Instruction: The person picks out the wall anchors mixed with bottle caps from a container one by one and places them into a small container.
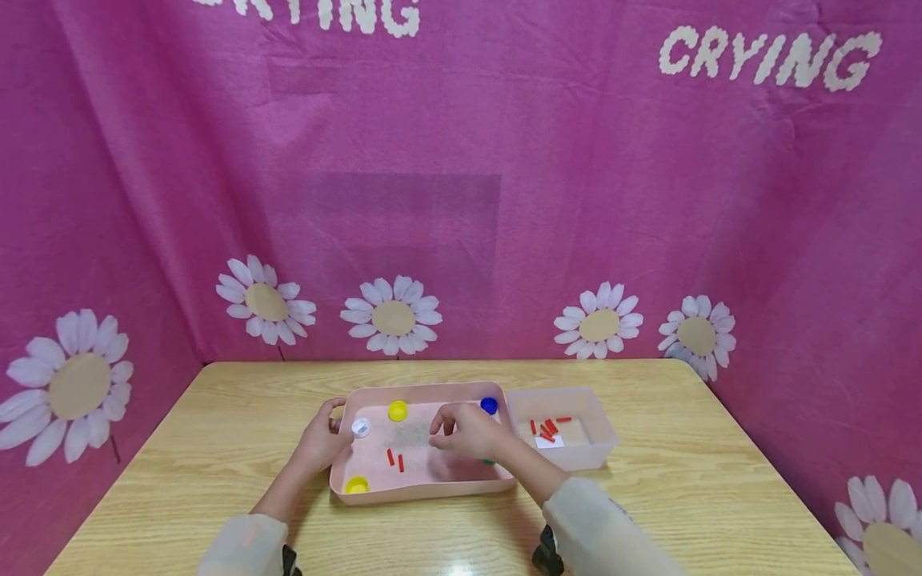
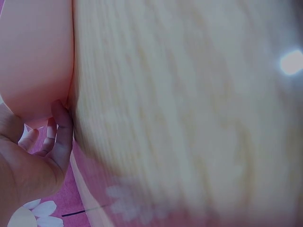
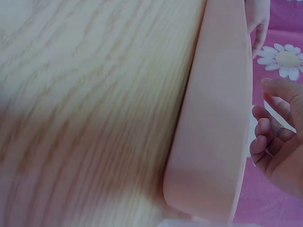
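My left hand point(image 1: 322, 440) grips the left end wall of a pink tray point(image 1: 425, 490), thumb over the rim; in the left wrist view its fingers point(image 2: 61, 137) lie against the outer wall. Over the tray's right half hovers my right hand point(image 1: 471, 430), fingers loosely curled, with nothing visible between thumb and fingertips. Two short red sticks point(image 1: 401, 463) lie on the tray floor. Round the tray's edges sit a white cap point(image 1: 361, 428), a yellow cap point(image 1: 398, 411), another yellow cap point(image 1: 356, 485) and a blue cap point(image 1: 489, 406). A green item point(image 1: 488, 461) is mostly hidden under the right hand.
A translucent bin point(image 1: 592, 458) stands against the tray's right side, holding several red sticks point(image 1: 549, 428) and a white paper piece point(image 1: 551, 442). Both sit on a wooden table point(image 1: 691, 480), with a pink flowered curtain point(image 1: 504, 264) behind and at the sides.
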Motion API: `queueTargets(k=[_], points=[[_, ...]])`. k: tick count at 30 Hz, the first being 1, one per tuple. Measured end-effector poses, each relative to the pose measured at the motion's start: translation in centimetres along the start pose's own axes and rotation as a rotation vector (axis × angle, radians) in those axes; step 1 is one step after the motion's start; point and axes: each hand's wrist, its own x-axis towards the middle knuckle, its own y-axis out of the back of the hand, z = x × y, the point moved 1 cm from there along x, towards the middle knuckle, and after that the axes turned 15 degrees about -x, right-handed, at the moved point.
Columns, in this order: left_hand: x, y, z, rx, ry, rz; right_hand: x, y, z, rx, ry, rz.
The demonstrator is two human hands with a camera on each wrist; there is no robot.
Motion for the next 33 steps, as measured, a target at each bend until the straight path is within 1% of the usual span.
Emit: queueTargets(k=[12, 14, 18, 21, 25, 30, 33], points=[[0.0, 0.1, 0.1, 0.000, -0.008, 0.006, 1.0, -2.2, -1.7, 0.009, -0.007, -0.059], [0.0, 0.1, 0.0, -0.003, -0.009, 0.005, 1.1, -2.6, -2.0, 0.011, -0.015, -0.071], [0.0, 0.1, 0.0, -0.009, -0.006, 0.004, 1.3, -3.5, -2.5, 0.040, -0.064, -0.121], [0.0, 0.1, 0.0, -0.008, -0.004, 0.006, 1.5, -4.0, -2.8, 0.053, -0.083, -0.139], [0.0, 0.1, 0.0, -0.011, -0.002, 0.006, 1.7, -4.6, -2.9, 0.046, -0.073, -0.126], [-0.1, 0.0, 0.0, -0.012, -0.003, 0.006, 1.9, -5.2, -3.0, 0.051, -0.084, -0.147], [-0.1, 0.0, 0.0, -0.012, -0.002, 0.008, 2.0, -5.3, -3.1, 0.024, -0.097, -0.158]])
